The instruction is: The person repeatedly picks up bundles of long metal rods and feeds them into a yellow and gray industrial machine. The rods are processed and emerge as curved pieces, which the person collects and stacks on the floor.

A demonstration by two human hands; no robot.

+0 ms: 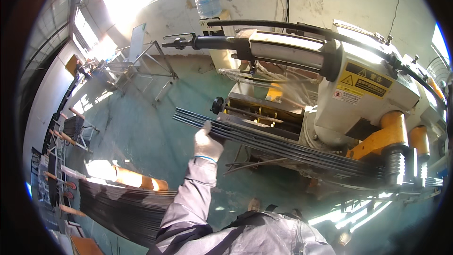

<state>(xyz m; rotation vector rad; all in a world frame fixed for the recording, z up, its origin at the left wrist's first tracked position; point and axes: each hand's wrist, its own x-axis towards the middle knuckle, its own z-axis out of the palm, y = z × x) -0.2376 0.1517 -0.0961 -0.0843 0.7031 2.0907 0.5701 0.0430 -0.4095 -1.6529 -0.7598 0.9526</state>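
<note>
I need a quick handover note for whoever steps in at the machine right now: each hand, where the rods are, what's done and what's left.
Left hand: gloved, gripping the near end of a bundle of long dark rods.
Right hand: out of view.
Rods: the bundle runs from the left hand rightward into the machine's grooved rollers, under the white housing and beside the orange rollers. A second stack of dark rods lies on a rack at lower left.
Done: bundle is lifted with its far end at the rollers.
Left: from this view I cannot tell how far the rods have fed; the lower-left stack lies apart from the machine.
</note>
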